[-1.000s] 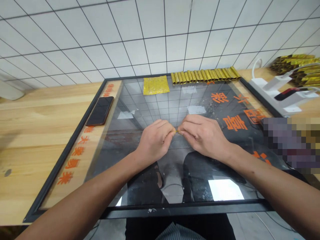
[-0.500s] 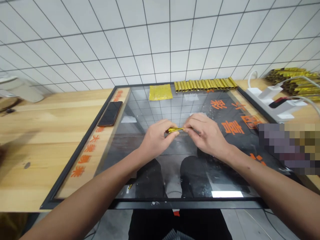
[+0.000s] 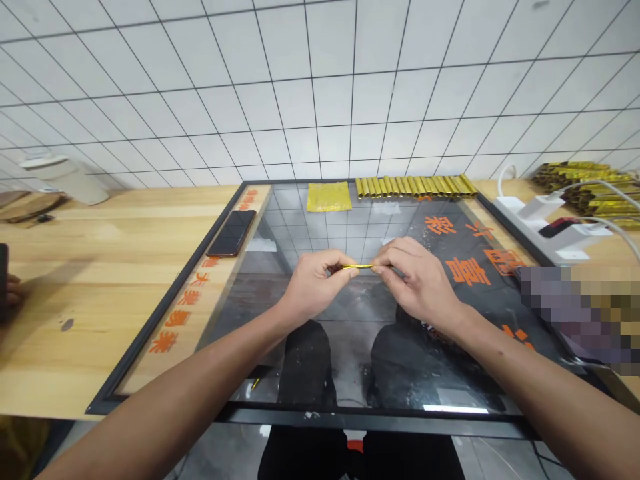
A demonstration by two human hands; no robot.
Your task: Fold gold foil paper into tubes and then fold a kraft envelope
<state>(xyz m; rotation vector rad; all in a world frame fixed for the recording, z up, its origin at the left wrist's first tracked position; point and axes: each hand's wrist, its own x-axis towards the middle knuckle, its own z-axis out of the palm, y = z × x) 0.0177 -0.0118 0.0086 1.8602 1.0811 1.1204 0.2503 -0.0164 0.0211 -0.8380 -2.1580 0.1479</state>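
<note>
Over the glass panel [image 3: 345, 347], a thin strip of folded gold foil paper [image 3: 361, 267] is stretched level between my hands. My left hand [image 3: 320, 280] pinches its left end between thumb and fingers. At the other end, my right hand [image 3: 413, 273] grips it the same way, fingertips a short gap from the left ones. Beyond the hands, a flat stack of gold foil sheets [image 3: 329, 197] lies by the glass's far edge. Beside it stretches a row of gold foil tubes [image 3: 415, 187], several side by side.
A phone [image 3: 231, 233] lies on the frame's left side. To the right sit a power strip [image 3: 540, 223] with white cables and a pile of gold tubes [image 3: 585, 190]. A white container [image 3: 70, 177] stands back left. Another person's hand [image 3: 13, 291] shows at the left edge.
Half a second ago the foil piece looked wider and cone-like at my left hand; now it shows as a thin edge. Both hands still hold it. My view has shifted, bringing more table at left.
</note>
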